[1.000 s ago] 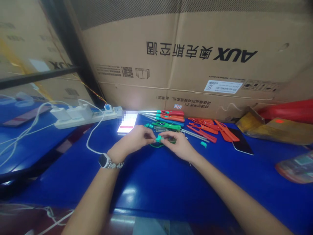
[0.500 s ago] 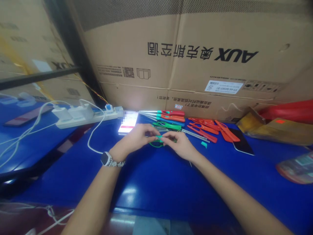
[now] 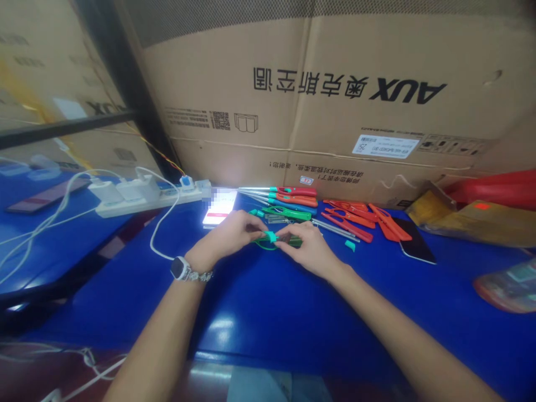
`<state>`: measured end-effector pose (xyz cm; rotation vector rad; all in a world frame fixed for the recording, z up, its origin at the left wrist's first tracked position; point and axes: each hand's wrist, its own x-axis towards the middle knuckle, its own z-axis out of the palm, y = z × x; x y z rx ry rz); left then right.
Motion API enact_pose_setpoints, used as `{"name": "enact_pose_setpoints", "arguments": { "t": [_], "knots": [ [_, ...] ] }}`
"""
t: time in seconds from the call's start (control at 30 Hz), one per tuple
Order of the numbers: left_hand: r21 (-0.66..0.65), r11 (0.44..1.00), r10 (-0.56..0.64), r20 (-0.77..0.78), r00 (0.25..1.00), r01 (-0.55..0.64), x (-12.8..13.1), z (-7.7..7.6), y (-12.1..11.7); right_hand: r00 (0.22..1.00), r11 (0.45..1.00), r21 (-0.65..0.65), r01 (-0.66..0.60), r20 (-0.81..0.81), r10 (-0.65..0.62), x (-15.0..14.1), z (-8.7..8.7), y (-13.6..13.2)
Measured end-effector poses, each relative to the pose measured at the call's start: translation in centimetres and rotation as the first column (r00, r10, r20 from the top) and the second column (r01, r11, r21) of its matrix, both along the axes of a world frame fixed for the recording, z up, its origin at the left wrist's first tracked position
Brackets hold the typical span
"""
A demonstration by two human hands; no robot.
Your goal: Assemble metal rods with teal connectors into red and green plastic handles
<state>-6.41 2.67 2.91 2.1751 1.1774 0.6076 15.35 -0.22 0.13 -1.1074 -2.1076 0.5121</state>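
Both my hands meet over the blue table (image 3: pixel 272 312) near its far side. My left hand (image 3: pixel 232 234), with a watch on the wrist, has its fingers closed on the green handle of a small tool (image 3: pixel 262 241). My right hand (image 3: pixel 307 245) pinches the same tool from the right, by a small teal cap (image 3: pixel 272 237) and a dark green part (image 3: pixel 292 240). Just behind my hands lie more green, teal and orange handled tools (image 3: pixel 288 202) with thin metal shafts.
A lit phone (image 3: pixel 218 209) lies behind my left hand. A white power strip (image 3: pixel 138 198) with chargers and cables sits at the left. Loose orange pieces (image 3: pixel 360 218), a dark phone (image 3: pixel 414 243) and a teal cap (image 3: pixel 350 245) lie at the right. A big cardboard box (image 3: pixel 335 111) backs the table.
My hands came together on the green tool, and the teal cap between my fingertips shifted slightly while the view tilted a little.
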Motion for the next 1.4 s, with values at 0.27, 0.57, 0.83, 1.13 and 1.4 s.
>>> {"name": "enact_pose_setpoints", "arguments": {
  "t": [0.27, 0.57, 0.83, 1.13, 1.4],
  "knots": [
    [0.100, 0.992, -0.070, -0.055, 0.996, 0.076, 0.4, -0.1, -0.2, 0.992, 0.997, 0.033, -0.064, 0.110, 0.060, 0.0, -0.4, 0.5],
    [0.006, 1.000, 0.005, -0.127, 0.992, -0.004, 0.4, -0.6, 0.2, 0.972, 0.998, 0.047, -0.039, 0.236, 0.026, 1.9, 0.1, 1.1],
    [0.038, 0.999, 0.011, -0.138, 0.990, -0.006, 0.3, -1.4, 0.9, 0.963, 0.996, 0.048, -0.071, 0.264, 0.056, 1.7, -0.6, 1.0],
    [0.035, 0.999, -0.011, -0.148, 0.989, 0.016, 0.5, -1.7, 1.2, 0.957, 0.994, -0.004, -0.107, 0.270, 0.104, 2.0, -0.9, 1.4],
    [0.061, 0.998, -0.002, -0.141, 0.990, 0.011, 0.5, -1.7, 1.1, 0.965, 0.994, -0.021, -0.108, 0.238, 0.110, 1.9, -1.1, 1.6]
  ]
}}
